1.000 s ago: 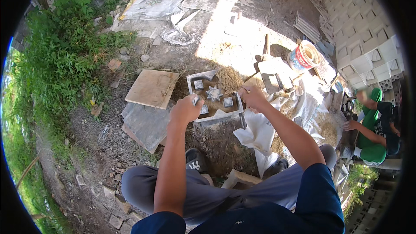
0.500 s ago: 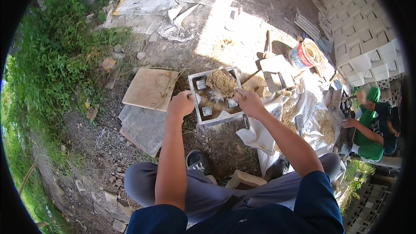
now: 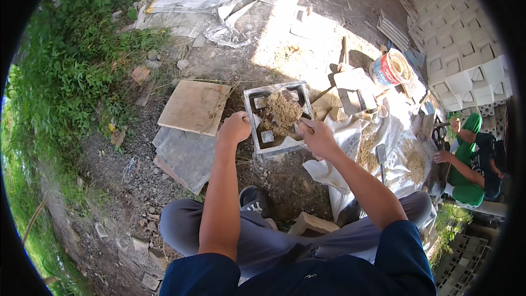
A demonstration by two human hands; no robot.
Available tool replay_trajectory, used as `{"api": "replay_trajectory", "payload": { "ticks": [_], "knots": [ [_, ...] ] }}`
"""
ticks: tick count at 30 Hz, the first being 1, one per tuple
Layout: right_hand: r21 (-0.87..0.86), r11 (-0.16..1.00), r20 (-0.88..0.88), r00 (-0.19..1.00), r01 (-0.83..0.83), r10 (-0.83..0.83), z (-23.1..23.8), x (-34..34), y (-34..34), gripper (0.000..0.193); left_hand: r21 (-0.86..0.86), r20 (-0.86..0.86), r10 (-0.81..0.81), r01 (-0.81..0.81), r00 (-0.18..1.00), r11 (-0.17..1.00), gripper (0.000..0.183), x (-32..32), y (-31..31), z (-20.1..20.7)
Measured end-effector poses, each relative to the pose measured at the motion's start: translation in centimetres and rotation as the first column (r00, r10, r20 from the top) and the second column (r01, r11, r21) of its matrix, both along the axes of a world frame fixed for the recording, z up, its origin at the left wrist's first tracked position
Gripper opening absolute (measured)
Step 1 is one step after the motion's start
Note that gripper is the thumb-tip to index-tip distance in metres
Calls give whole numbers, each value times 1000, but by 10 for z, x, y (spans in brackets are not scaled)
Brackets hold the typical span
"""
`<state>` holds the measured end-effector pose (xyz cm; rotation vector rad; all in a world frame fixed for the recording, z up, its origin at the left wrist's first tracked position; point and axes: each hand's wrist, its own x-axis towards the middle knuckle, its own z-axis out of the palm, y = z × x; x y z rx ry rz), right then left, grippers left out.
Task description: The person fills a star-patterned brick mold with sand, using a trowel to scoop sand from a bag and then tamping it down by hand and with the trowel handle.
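Observation:
A square metal block mould (image 3: 282, 148) stands on the ground in front of me, with raised metal cores inside. My left hand (image 3: 235, 127) is closed at its left rim. My right hand (image 3: 316, 137) is wrapped round the handle of a trowel at the mould's right side. A heap of damp, sandy mortar mix (image 3: 282, 111) covers the trowel's blade, which is mostly hidden, and sits over the middle of the mould. The heap hides the star-shaped core and some of the square ones.
Left of the mould lie a tan board (image 3: 194, 106) and a grey slab (image 3: 183, 156). Sand and a small flat tool (image 3: 381, 156) rest on white sacking (image 3: 394, 115) to the right. Beyond are a bucket (image 3: 390, 69), stacked pale blocks (image 3: 466, 38) and a seated person (image 3: 474, 161).
The heaped mix has shifted down and toward the middle of the mould, now covering the star-shaped core. My right hand has turned with the trowel. My left hand stays at the rim.

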<state>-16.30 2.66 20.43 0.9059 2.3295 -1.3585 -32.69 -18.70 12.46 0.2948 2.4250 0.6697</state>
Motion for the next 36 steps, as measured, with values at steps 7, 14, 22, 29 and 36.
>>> {"api": "replay_trajectory", "payload": {
  "ticks": [7, 14, 22, 29, 36],
  "knots": [
    [5, 1000, -4, 1000, 2, -2, -15, 33, 7, 45, 20, 1, -22, 22, 1000, 1000, 38, 9, 3, 0],
    [222, 971, -201, 970, -89, 135, -41, 61, 6, 45, 22, -46, -34, 35, 998, 999, 38, 9, -3, -8],
    [417, 900, -76, 982, -125, 172, -32, 66, 2, 44, -55, -11, -54, 54, 998, 997, 39, 21, 11, 12],
    [618, 714, 72, 928, -329, 365, -37, 79, 9, 61, -47, -56, -50, 47, 997, 998, 39, 32, 3, 8],
    [695, 700, -124, 932, -165, 342, -30, 118, 44, 58, -186, -103, -94, 74, 990, 980, 40, 52, 11, 9]
  ]
}}
